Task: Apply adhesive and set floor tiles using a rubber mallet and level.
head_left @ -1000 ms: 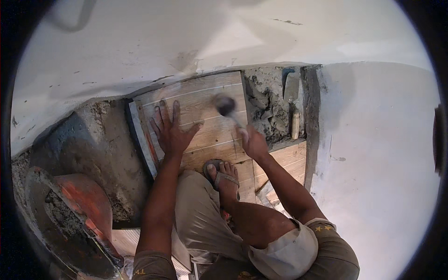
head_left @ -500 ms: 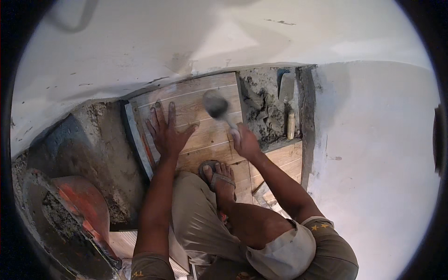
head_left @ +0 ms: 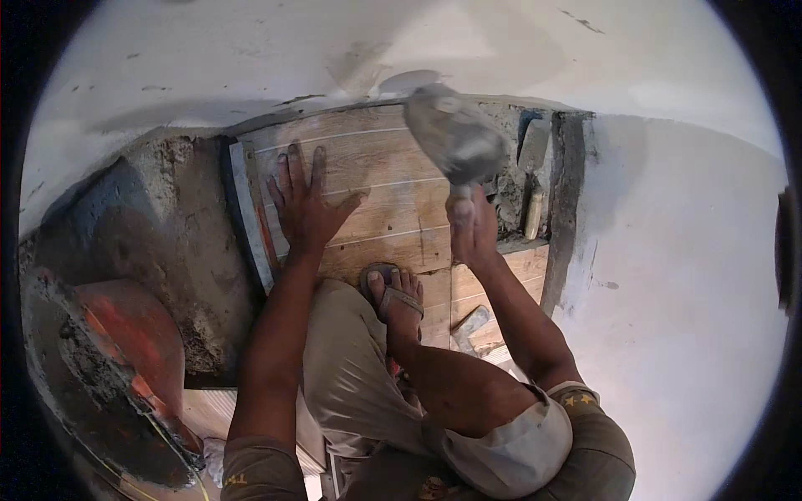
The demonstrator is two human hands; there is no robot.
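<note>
My left hand [head_left: 311, 204] lies flat with fingers spread on a wood-patterned floor tile [head_left: 388, 204]. In my right hand [head_left: 474, 232] is the handle of a mallet [head_left: 458, 138]; its dark grey head is smeared by motion and appears lifted above the tile's right side. The mallet hides part of the wet mortar [head_left: 508, 188] beside the tile. A trowel [head_left: 535, 150] with a wooden handle rests on that mortar, against the right-hand edge. Along the tile's left edge lies a straight metal bar [head_left: 250, 209].
My sandalled foot [head_left: 403, 292] stands at the tile's near edge. A red-orange, mortar-caked container [head_left: 138, 326] sits at the lower left, near rough bare floor [head_left: 180, 250]. White walls [head_left: 677, 275] bound the right and far sides. A small flat piece [head_left: 472, 321] lies on nearer tiles.
My right hand has moved right and raised the mallet, whose head now looks larger and farther right. My left hand stays spread on the tile. The whole view has shifted slightly.
</note>
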